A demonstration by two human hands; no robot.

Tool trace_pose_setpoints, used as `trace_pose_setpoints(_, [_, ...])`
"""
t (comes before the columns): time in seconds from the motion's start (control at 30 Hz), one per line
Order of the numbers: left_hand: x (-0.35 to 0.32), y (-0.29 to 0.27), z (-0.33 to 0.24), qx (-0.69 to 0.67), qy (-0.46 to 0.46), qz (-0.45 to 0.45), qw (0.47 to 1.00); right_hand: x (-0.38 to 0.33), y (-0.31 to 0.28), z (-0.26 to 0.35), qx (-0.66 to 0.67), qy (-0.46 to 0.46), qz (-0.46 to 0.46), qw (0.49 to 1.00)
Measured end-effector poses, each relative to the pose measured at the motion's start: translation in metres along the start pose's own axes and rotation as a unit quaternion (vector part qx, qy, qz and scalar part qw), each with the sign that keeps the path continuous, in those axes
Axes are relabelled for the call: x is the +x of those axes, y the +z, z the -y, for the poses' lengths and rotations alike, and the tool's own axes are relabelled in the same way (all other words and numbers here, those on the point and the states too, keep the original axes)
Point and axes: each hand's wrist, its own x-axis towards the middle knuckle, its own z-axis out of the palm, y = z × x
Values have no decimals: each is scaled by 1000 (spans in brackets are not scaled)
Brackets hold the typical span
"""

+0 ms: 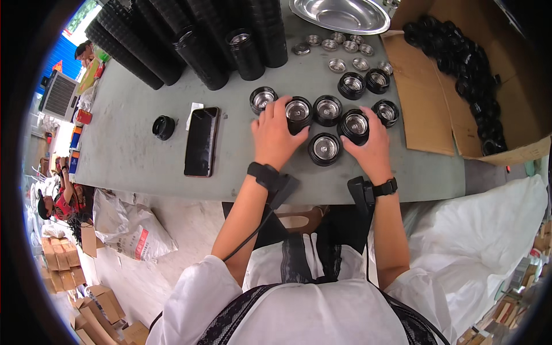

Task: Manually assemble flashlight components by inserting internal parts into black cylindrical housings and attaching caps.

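My left hand point(273, 135) is closed around a black ring with a silver metal insert point(298, 109), its thumb and fingers on opposite sides. My right hand point(374, 148) grips a second, similar black ring point(355, 123) in the same way. Between and in front of the hands are another filled black ring point(328, 109) and one nearer me point(325, 148). Beside my left fingertips sits a filled ring point(263, 99); another point(386, 112) lies right of my right hand. Two more filled rings, including this one point(351, 85), stand farther back.
Loose silver inserts point(337, 65) lie behind the rings, near a metal bowl point(345, 16). At right, an open cardboard box point(428, 109) holds many black parts. Stacked black cylinders point(210, 57) stand far left. A phone point(201, 142) and an empty black ring point(164, 127) lie left.
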Motion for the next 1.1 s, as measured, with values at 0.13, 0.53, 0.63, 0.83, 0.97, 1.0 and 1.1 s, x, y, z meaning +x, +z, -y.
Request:
trace_pose_setpoints(0.13, [2, 8, 9, -71, 10, -2, 997, 1, 0, 3, -17, 21, 14, 1000])
trace_pose_setpoints(0.53, [14, -36, 30, -199, 8, -159, 967, -17, -15, 42, 188, 43, -54, 980])
trace_pose_setpoints(0.63, [32, -38, 59, -129, -15, -140, 982, -19, 3, 56, 69, -63, 28, 995])
trace_pose_setpoints(0.83, [46, -24, 81, -217, -9, -58, 975, -27, 25, 59, 80, -18, 50, 995])
trace_pose_setpoints(0.97, [49, -17, 79, -240, 30, -66, 968, -28, 25, 58, 86, -27, 36, 995])
trace_pose_setpoints(1.0, [50, -17, 77, -234, 30, -51, 970, -28, 25, 57, 84, -28, 36, 995])
trace_pose_setpoints(1.1, [55, -14, 70, -245, 29, -33, 969, -28, 26, 56, 90, -17, 48, 995])
